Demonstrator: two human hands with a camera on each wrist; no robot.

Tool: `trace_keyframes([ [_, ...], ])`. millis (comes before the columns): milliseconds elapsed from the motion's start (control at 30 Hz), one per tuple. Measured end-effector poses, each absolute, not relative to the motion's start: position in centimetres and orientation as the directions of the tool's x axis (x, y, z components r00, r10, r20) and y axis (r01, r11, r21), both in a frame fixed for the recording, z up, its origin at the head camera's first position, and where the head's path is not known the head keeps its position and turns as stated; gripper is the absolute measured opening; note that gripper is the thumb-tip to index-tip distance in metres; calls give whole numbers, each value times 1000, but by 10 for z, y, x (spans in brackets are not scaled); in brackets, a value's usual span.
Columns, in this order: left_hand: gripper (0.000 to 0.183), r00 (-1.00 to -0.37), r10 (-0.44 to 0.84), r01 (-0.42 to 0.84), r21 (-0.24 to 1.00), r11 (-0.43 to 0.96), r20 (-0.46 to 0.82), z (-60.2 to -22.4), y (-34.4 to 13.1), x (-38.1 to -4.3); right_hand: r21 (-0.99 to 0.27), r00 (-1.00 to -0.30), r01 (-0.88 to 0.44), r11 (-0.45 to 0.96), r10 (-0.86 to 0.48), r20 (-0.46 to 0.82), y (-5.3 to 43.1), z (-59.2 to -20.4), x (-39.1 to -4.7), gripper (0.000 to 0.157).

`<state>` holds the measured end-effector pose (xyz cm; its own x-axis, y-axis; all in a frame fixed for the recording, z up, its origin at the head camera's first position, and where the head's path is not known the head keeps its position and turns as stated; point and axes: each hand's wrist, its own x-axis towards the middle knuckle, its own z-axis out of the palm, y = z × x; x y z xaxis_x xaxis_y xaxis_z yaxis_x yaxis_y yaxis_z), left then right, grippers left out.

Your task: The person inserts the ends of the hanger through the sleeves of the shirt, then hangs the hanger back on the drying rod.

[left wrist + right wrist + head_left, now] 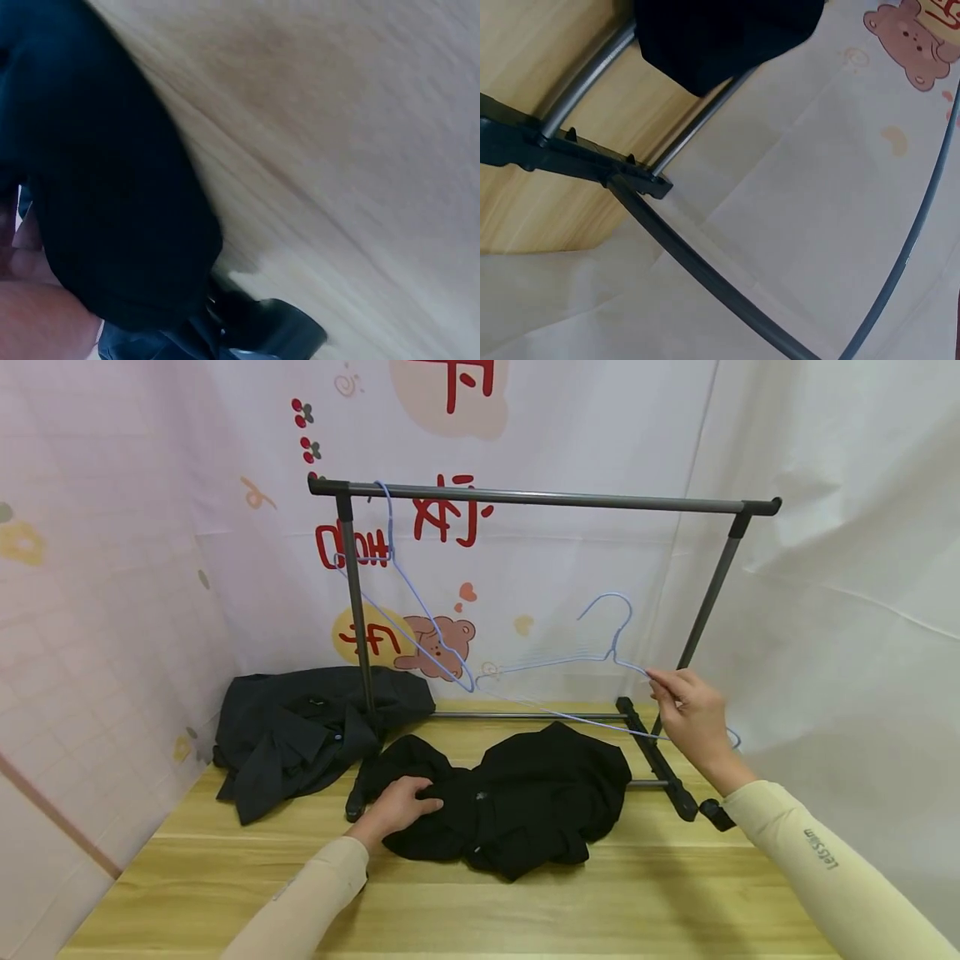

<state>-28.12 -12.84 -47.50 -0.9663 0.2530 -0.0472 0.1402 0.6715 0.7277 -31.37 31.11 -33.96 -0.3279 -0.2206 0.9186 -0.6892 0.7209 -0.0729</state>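
Observation:
A black shirt (540, 785) lies rumpled on the table. My left hand (401, 808) is at its left part, and in the left wrist view the fingers (28, 251) hold a fold of the black cloth, which partly hides them. Raised at the right, my right hand (693, 714) pinches a light blue wire hanger (555, 662) by its right shoulder. The hanger's hook points up and its long left end reaches over the shirt. The right wrist view shows neither that hand nor the hanger clearly.
A dark metal clothes rack (555, 498) stands on the wooden table (585, 910). Another blue hanger (423, 610) hangs near the rack's left end. A dark grey shirt (300, 735) lies bunched at the left. A printed curtain (562, 568) closes off the back.

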Motion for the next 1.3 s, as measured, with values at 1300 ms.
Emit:
trace_keyframes([
  [1300, 31, -969, 208, 179, 960, 215, 134, -438, -110, -288, -456, -680, -698, 551, -313, 663, 251, -431, -292, 20],
])
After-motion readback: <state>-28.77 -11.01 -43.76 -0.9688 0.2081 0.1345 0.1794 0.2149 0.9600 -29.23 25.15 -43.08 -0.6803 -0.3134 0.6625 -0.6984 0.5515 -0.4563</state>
